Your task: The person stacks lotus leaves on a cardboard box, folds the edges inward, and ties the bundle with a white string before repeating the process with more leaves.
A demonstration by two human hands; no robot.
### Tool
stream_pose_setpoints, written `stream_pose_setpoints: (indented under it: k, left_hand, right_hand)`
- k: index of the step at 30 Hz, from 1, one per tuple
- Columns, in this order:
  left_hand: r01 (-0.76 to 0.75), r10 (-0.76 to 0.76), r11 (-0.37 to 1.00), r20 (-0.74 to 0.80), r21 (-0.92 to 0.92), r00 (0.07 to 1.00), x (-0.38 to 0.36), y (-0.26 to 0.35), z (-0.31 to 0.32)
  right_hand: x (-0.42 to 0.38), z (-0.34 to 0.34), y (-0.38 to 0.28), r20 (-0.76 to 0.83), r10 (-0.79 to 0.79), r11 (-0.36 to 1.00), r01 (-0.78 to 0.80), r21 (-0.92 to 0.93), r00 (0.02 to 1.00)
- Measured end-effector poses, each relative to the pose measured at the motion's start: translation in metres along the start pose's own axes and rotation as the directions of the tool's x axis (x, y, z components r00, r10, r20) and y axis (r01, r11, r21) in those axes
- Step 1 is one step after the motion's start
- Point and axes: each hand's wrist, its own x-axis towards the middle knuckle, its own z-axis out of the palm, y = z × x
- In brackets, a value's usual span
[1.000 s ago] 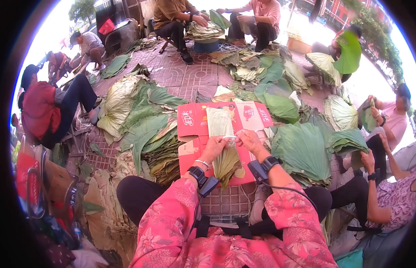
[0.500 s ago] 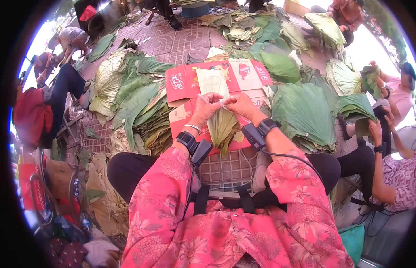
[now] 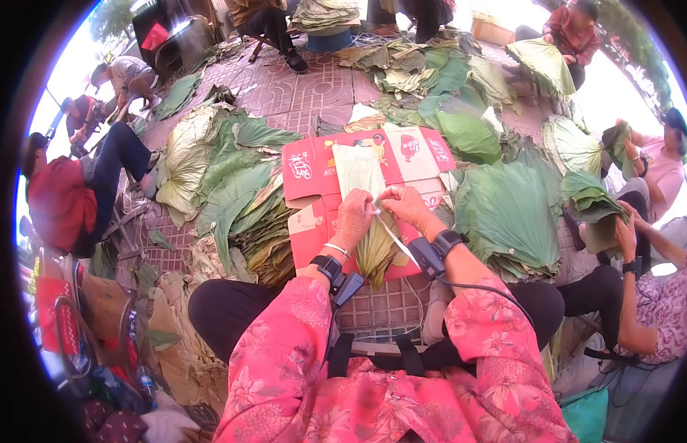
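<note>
Reddish patterned paving [image 3: 321, 96] spreads under everything, with a broad heap of large green and yellowish leaves [image 3: 236, 184] to the left and a layered stack of wide green leaves [image 3: 506, 214] to the right. Between them lies a flattened red printed cardboard box [image 3: 310, 190]. Over its middle is a long bundle of pale, greenish-brown leaf [image 3: 360, 171], flat at the far end and fanned out at the near end. The person's left hand [image 3: 356, 218] and right hand [image 3: 408, 207] meet at its narrow waist. The left fingers are pinched on a thin white strip [image 3: 394, 236], whose loose end slants toward the right wrist; the right fingers are drawn close together beside it, though I cannot tell what they grip.
</note>
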Motion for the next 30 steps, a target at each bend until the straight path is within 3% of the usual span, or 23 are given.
stream_pose_setpoints:
  k: [3, 6, 9, 15, 18, 21, 24, 26, 29, 30]
  left_hand:
    - [0.025, -0.021, 0.998, 0.068, -0.053, 0.997, 0.0, 0.005, -0.007]
    - [-0.018, 0.016, 0.999, -0.06, -0.039, 0.998, 0.002, 0.004, -0.002]
    - [0.047, -0.049, 0.999, -0.181, -0.011, 0.982, 0.002, 0.009, 0.002]
    - [0.236, -0.236, 0.966, 0.006, -0.105, 0.972, -0.002, 0.007, -0.006]
    - [0.201, -0.204, 0.946, 0.017, -0.255, 0.979, -0.003, 0.004, -0.006]
    - [0.21, -0.215, 0.948, 0.007, -0.24, 0.977, -0.006, -0.002, -0.01]
    - [0.172, -0.171, 0.985, -0.057, 0.009, 0.984, -0.013, -0.01, -0.014]
    - [0.238, -0.236, 0.97, -0.044, 0.053, 0.971, -0.019, -0.015, -0.016]
    - [0.308, -0.3, 0.946, -0.093, 0.102, 0.95, -0.02, -0.009, -0.019]
    - [0.329, -0.316, 0.937, -0.117, 0.115, 0.942, -0.021, -0.004, -0.022]
  right_hand:
    - [0.003, 0.005, -0.001, -0.014, -0.064, 0.998, 0.064, -0.003, 0.998]
    - [0.001, 0.006, -0.013, 0.068, -0.017, 0.997, 0.011, 0.083, 0.998]
    - [0.001, 0.003, -0.017, 0.154, 0.02, 0.992, -0.038, 0.116, 0.988]
    - [0.008, -0.001, -0.003, 0.167, -0.004, 0.992, -0.018, 0.126, 0.986]
    - [0.009, -0.002, -0.003, 0.101, 0.013, 0.997, -0.02, 0.069, 0.995]
    - [0.007, -0.003, -0.007, -0.024, -0.011, 0.995, 0.009, -0.098, 1.0]
    - [0.002, -0.009, -0.001, -0.1, -0.112, 0.938, 0.072, -0.339, 0.989]
    - [-0.002, -0.01, 0.019, -0.144, -0.177, 0.894, 0.097, -0.438, 0.974]
    - [-0.002, -0.007, 0.033, -0.146, -0.212, 0.892, 0.13, -0.434, 0.966]
    - [-0.004, -0.008, 0.031, -0.145, -0.115, 0.946, 0.064, -0.317, 0.983]
